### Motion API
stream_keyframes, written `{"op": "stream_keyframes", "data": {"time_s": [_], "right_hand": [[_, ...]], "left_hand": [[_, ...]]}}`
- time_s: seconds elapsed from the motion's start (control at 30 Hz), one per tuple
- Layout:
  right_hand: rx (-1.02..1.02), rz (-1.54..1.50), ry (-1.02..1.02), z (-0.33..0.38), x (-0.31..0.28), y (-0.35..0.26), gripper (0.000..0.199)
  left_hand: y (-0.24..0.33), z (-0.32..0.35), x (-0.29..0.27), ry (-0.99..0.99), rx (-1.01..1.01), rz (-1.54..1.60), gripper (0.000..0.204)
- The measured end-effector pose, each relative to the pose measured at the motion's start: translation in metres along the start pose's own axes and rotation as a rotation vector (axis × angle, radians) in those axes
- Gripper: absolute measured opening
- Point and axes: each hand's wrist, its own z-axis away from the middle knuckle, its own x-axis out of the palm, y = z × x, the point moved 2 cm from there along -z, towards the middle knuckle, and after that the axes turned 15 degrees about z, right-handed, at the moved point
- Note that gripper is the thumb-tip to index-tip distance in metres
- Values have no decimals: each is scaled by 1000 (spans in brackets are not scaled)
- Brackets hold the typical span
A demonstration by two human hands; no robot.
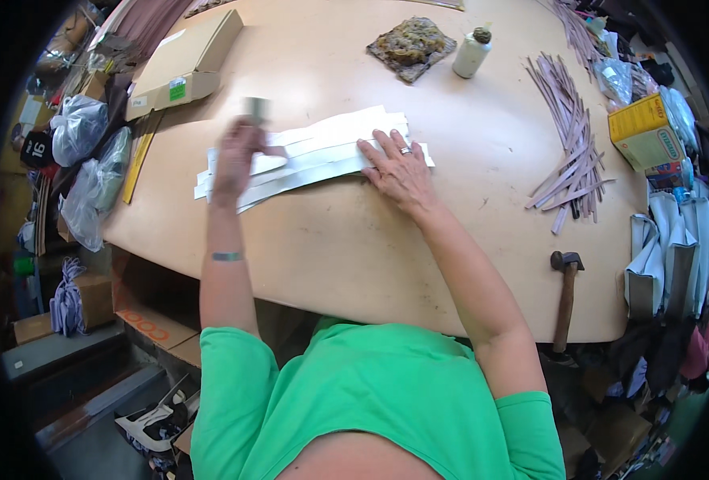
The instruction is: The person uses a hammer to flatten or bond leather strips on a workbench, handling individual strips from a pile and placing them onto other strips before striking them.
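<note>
White strips (pixel 322 152) lie overlapping in a long fan across the middle of the table. My right hand (pixel 398 168) rests flat on their right end, fingers spread, a ring on one finger. Over the left end, my left hand (pixel 238 156) is closed and smeared by motion. It grips a short blurred tool (pixel 257 109), whose grey-green end sticks up above the fist. A brownish piece juts out beside the fingers over the strips; I cannot tell whether it belongs to the tool or touches the strips.
Toward the back stand a crusted pad (pixel 412 48) and a whitish bottle (pixel 472 53). Thin mauve strips (pixel 570 140) are piled at the right, with a hammer (pixel 566 300) nearer the front edge. A cardboard box (pixel 190 64) and yellow ruler (pixel 140 160) lie left.
</note>
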Motion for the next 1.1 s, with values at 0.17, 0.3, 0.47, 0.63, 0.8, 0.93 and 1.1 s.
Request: {"op": "stream_keyframes", "data": {"time_s": [0.17,0.3,0.47,0.63,0.8,0.93,1.1], "right_hand": [[21,20,118,7,12,-2,52],[19,33,84,5,10,-3,54],[25,29,121,7,2,0,52],[2,-445,246,40,-19,1,45],[314,-1028,-69,127,-41,11,35],[455,-1040,80,176,-26,40,27],[645,-984,105,209,-33,63,20]], "left_hand": [[149,29,-120,651,490,-138,13],[231,59,-123,938,970,-645,16],[258,63,-25,642,770,-953,30],[82,61,45,-231,76,-657,16],[-67,104,146,-487,-258,-650,18],[-114,120,198,-650,-333,-460,18],[-133,129,230,-735,-108,-707,19]]}}
